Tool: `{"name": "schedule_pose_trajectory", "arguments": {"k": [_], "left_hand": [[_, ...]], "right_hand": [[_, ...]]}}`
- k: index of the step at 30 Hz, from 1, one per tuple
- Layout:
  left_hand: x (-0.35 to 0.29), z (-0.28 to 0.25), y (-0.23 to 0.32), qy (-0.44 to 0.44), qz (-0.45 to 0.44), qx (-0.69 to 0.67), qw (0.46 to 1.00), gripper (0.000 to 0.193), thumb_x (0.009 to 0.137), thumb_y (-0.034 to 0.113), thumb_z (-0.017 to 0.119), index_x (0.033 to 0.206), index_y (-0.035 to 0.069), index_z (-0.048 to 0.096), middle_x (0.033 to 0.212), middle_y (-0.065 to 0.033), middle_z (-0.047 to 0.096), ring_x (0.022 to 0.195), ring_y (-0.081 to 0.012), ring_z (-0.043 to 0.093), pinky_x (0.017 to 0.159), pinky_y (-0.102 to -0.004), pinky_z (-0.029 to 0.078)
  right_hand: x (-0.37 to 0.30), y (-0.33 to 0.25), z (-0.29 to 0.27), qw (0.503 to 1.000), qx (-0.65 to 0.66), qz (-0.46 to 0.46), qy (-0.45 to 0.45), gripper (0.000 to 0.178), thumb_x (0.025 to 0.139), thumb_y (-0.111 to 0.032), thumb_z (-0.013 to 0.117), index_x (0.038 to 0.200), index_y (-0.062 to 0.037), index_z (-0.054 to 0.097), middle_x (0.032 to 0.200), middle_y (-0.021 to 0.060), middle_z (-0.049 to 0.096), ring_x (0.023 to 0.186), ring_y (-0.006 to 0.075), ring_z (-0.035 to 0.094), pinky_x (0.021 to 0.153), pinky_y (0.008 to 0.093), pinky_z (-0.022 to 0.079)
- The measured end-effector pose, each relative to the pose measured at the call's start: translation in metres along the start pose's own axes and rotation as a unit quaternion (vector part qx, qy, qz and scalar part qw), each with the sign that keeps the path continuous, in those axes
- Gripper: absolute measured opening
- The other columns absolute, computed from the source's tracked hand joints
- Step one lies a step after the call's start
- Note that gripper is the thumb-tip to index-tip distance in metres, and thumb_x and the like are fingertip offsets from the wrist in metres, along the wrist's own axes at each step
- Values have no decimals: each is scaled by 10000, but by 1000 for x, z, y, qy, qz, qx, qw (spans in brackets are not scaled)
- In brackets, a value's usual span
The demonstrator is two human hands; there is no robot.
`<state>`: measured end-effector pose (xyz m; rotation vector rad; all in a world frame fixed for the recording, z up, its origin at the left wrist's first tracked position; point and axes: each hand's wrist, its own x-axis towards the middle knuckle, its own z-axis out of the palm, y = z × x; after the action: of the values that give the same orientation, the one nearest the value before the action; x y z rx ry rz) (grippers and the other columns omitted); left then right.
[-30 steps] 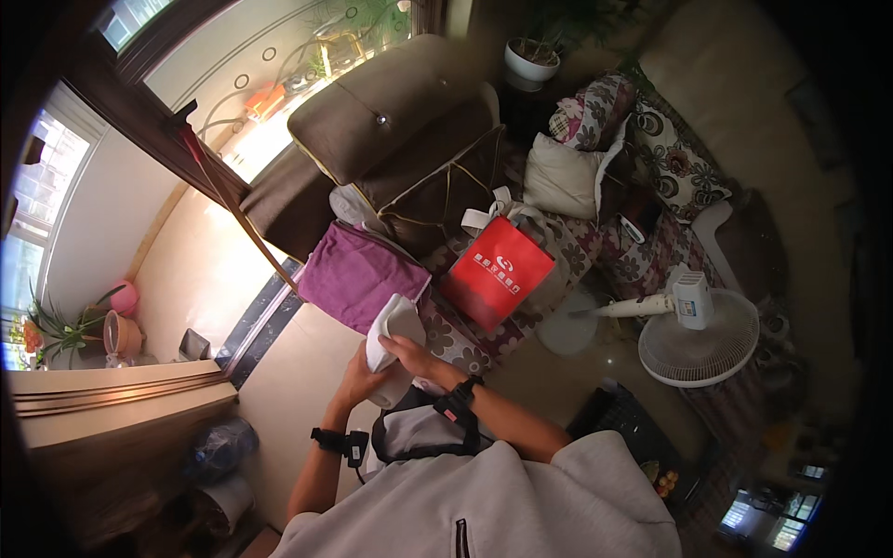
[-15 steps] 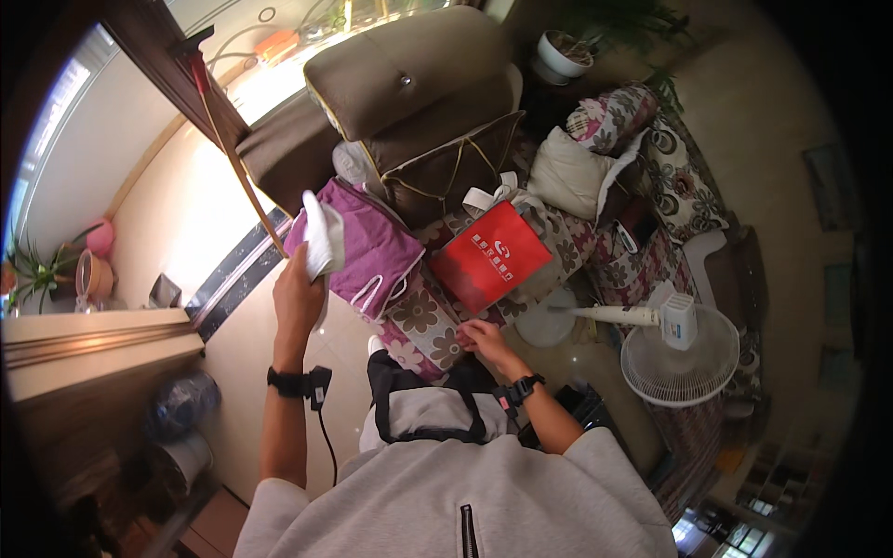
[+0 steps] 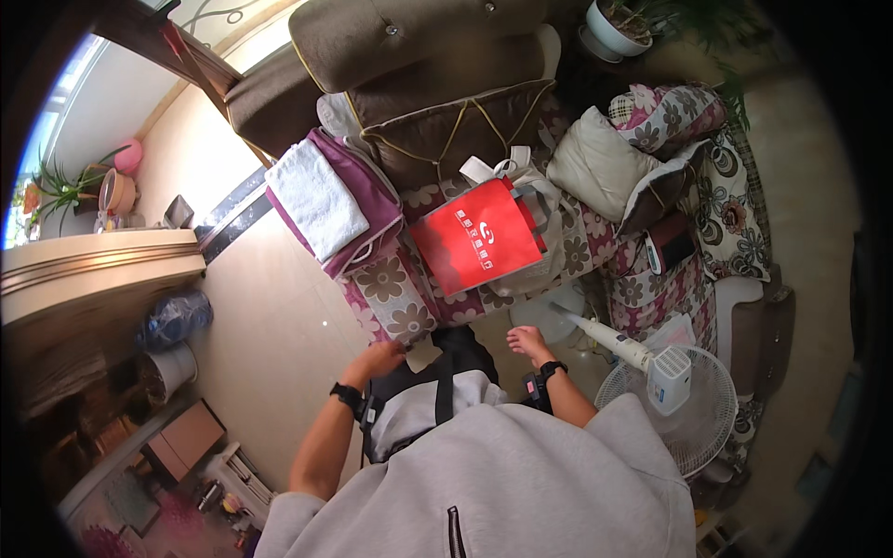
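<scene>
A folded white towel (image 3: 318,200) lies flat on a purple garment (image 3: 377,200) with a white drawstring, at the left end of the flowered sofa seat (image 3: 393,296). My left hand (image 3: 381,359) hangs by my left thigh near the seat's front edge; its fingers are loosely bent and hold nothing I can see. Ahead of my lap, my right hand (image 3: 528,343) hovers empty, fingers slightly curled and apart. A red bag (image 3: 479,238) rests on the seat beyond both hands, against a beige cloth bag (image 3: 542,198).
A white fan (image 3: 668,381) stands to my right. Brown sofa cushions (image 3: 419,46) rise behind the seat, with a cream pillow (image 3: 600,166) at its right. Farther off stand a potted plant (image 3: 619,28) and, at left, a cabinet (image 3: 102,265) and a blue water bottle (image 3: 177,318).
My left hand has let go of the white towel, which now lies on the purple garment, and has come down beside my leg. My right hand has shifted slightly right.
</scene>
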<state>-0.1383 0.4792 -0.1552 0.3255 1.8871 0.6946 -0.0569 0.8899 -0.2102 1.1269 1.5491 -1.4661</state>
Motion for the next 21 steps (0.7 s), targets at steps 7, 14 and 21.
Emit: {"name": "schedule_pose_trajectory", "arguments": {"k": [7,14,21], "left_hand": [[-21,59,20,153,-43,-72,985,301,904,221,607,1126,20,641,1029,-194,705,986,-369,669,869,-443,526],[-20,67,6,247,-43,-151,956,255,907,193,615,1085,13,639,973,-187,714,903,-347,691,821,-417,537],[-67,122,-25,241,-132,-221,936,307,895,198,599,1144,27,653,947,-172,722,887,-316,699,801,-405,544]], "right_hand": [[33,26,-80,995,-76,14,57,180,913,-203,618,941,-32,668,797,49,672,613,136,627,545,285,515],[68,-17,-80,947,-213,-206,120,629,854,-335,752,1325,-3,502,1130,135,643,898,214,655,698,341,546],[85,-134,-61,927,-216,-258,167,1069,705,-385,876,1492,20,276,1489,252,380,1371,339,404,1088,426,391]]}}
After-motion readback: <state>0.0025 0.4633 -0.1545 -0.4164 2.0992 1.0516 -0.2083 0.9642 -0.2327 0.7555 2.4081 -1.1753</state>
